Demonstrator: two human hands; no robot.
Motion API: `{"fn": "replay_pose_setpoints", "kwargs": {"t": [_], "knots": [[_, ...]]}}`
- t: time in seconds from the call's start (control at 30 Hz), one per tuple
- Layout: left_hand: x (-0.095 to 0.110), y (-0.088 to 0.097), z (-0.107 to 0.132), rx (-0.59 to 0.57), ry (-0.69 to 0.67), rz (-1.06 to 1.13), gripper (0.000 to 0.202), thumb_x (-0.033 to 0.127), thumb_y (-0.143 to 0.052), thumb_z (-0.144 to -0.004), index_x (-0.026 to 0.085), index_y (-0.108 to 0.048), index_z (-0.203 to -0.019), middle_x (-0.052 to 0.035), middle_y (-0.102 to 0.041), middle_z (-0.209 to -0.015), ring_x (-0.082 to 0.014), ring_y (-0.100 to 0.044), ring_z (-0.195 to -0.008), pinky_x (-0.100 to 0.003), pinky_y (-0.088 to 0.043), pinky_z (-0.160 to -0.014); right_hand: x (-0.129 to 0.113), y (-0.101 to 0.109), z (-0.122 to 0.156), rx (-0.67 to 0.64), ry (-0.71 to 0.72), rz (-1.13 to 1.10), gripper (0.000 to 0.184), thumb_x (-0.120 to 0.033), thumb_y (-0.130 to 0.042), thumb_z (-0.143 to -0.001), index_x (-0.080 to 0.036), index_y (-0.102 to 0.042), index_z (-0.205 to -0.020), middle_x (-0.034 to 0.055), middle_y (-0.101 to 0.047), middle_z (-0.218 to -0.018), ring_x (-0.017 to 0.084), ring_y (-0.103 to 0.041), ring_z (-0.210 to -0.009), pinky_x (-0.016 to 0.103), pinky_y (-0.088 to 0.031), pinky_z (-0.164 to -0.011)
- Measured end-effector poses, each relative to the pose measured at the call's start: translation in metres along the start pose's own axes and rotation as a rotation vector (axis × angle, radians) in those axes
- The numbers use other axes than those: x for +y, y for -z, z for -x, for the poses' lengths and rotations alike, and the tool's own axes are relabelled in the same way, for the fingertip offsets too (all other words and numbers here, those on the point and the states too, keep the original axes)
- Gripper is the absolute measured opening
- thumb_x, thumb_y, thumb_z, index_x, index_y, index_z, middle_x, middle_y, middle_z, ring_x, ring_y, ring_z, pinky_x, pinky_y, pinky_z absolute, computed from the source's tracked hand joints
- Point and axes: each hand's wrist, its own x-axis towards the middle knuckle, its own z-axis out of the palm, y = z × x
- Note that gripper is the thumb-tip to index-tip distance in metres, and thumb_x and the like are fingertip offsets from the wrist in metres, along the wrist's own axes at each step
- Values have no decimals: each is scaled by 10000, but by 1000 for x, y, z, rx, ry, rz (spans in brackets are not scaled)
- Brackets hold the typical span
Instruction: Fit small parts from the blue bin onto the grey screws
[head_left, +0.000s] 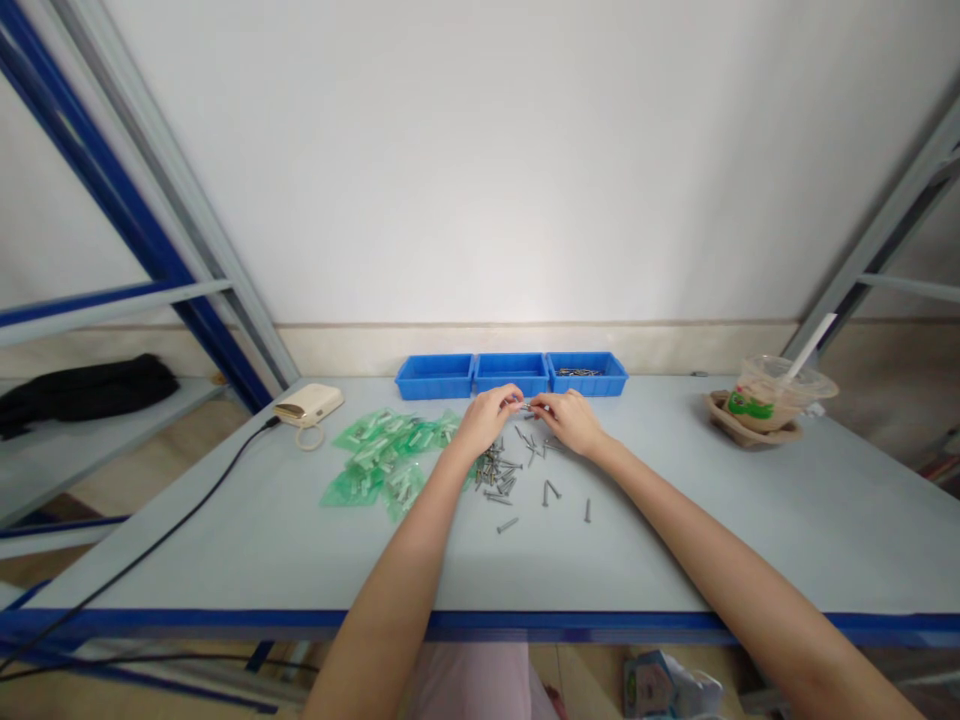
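Note:
My left hand (489,415) and my right hand (571,420) meet over the middle of the pale table (675,540), fingertips together. Between them they pinch a small metal screw (526,408), which is partly hidden by the fingers. Several loose grey screws (517,480) lie scattered on the table just below and between my hands. A pile of small green plastic bags (386,458) holding screws lies to the left of my left hand.
Three blue bins (511,374) stand in a row at the table's back edge; the right one holds screws. A cream power bank (307,404) with a black cable (150,550) lies at left. A drink cup with straw (776,392) stands at right. Blue shelf frames flank the table.

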Motion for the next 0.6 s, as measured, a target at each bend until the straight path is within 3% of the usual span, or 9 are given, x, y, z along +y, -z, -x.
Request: {"fn": "replay_pose_setpoints", "kwargs": {"t": [0.2,0.47,0.6], "knots": [[3,1,1,-21,43,-43,142,236,-450,-827,181,-581,-832,16,-618,-657,-124,-546,-635,-208,-381,-618,-2,2,1,-1,1,-43,202,-272,-434,-907,-204,-599,-1000,29,-688,-862,151,-596,-730,268,-296,-722],[1,-2,2,-70,50,5,177,309,-448,-844,184,-567,-884,22,-621,-648,-116,-550,-596,-201,-371,-586,1,2,0,11,-7,-39,238,-289,-405,-920,-196,-620,-965,41,-682,-827,150,-590,-727,252,-299,-695],[-2,-3,0,-64,43,-27,258,301,-376,-876,177,-557,-741,20,-605,-627,-114,-540,-591,-206,-372,-601,1,2,0,9,19,-59,241,-301,-407,-921,-197,-623,-939,30,-680,-816,142,-584,-714,250,-291,-698]]}}
